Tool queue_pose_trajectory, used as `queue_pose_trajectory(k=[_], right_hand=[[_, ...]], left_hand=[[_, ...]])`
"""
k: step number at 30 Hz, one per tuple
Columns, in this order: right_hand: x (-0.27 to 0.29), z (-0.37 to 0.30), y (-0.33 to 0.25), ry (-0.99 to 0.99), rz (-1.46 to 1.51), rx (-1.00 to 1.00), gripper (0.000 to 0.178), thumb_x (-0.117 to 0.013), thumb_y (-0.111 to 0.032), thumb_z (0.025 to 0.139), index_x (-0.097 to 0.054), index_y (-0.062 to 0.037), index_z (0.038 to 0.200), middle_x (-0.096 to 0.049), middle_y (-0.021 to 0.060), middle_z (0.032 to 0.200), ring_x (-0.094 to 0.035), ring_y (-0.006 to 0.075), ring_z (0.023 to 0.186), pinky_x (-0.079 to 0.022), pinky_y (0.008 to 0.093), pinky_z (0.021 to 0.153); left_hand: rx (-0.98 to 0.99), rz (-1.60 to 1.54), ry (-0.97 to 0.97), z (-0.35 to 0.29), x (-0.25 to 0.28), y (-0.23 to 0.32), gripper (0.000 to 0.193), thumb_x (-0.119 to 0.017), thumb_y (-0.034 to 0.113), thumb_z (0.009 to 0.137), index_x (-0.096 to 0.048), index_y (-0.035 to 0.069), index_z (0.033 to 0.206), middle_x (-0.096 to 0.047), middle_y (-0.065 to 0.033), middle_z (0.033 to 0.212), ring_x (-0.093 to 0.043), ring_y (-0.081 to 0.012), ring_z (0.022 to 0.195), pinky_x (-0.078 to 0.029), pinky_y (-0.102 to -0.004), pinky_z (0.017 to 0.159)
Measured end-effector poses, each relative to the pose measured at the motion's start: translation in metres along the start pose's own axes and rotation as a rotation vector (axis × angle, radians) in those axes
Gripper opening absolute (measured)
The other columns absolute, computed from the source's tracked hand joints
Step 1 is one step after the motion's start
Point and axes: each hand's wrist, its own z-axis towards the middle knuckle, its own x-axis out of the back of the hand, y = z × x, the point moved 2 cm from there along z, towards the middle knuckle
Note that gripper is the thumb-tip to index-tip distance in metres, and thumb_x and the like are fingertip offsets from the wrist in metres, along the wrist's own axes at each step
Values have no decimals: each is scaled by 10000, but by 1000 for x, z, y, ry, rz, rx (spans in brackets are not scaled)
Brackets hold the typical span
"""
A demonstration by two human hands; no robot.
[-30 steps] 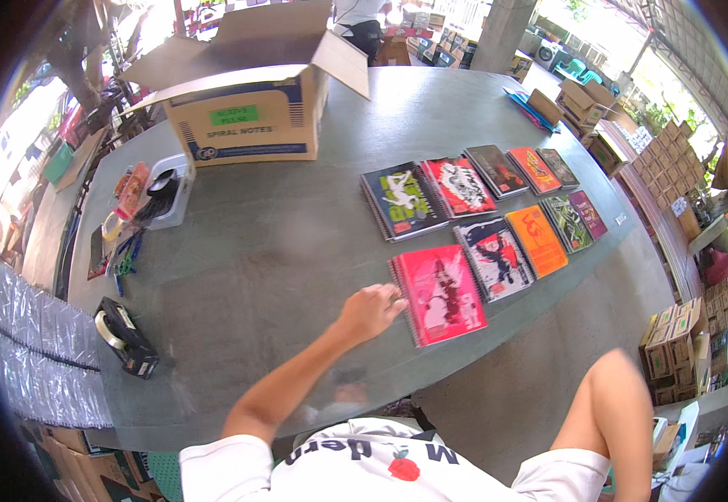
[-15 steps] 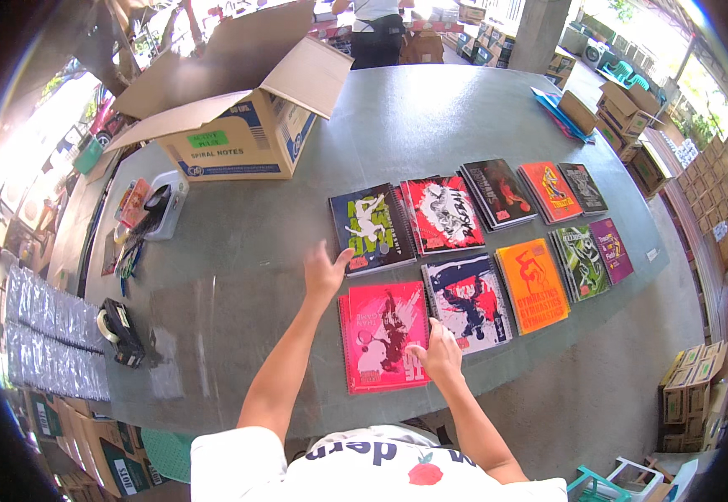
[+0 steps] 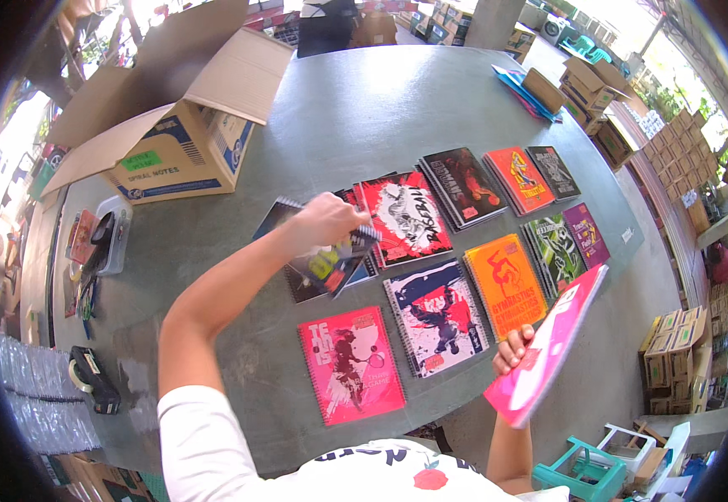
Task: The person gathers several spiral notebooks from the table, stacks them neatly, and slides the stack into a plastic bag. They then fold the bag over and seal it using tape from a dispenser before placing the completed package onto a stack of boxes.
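My left hand is closed on the spiral edge of a dark blue and green notebook, tilted up and slightly blurred above a stack of dark notebooks. My right hand grips a pink spiral notebook, raised at a slant near the table's front right. Another pink notebook lies flat between my arms. Beside it are a white and navy notebook and an orange stack. Right of my left hand sits a red and white notebook stack.
Farther right lie black, orange-red, green and purple notebooks. An open carton stands at the far left, above a plastic tub and a tape dispenser. Blue folders lie at the far right.
My right hand has lifted a pink notebook to the right, exposing another pink one beneath. My left hand has taken hold of the blue and green notebook and tilted it. The view has shifted.
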Motion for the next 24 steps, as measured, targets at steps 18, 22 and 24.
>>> queue_pose_trajectory(k=[18, 22, 24], right_hand=[[99, 17, -202, 317, -544, -287, 310, -587, 4, 768, -522, -19, 1070, -612, 73, 947, -622, 179, 841, -519, 333, 775], [161, 22, -219, 298, -467, -490, 293, -587, 11, 769, -539, -11, 1057, -619, 74, 921, -639, 187, 799, -536, 349, 748], [166, 23, -226, 303, -458, -513, 299, -592, 22, 761, -541, -12, 1053, -619, 78, 920, -639, 188, 803, -536, 350, 749]], left_hand=[[398, -265, 523, 28, -56, 310, 555, -643, 357, 739, -540, -17, 1137, -521, -254, 1188, -474, -380, 1158, -345, -444, 1010], [475, -473, 565, 21, -8, 295, 145, -534, 91, 827, -620, 42, 932, -642, -164, 913, -649, -239, 822, -522, -356, 677], [569, -681, 809, 22, 58, 284, 228, -528, -72, 758, -611, 53, 930, -652, -132, 805, -655, -240, 779, -522, -321, 642]])
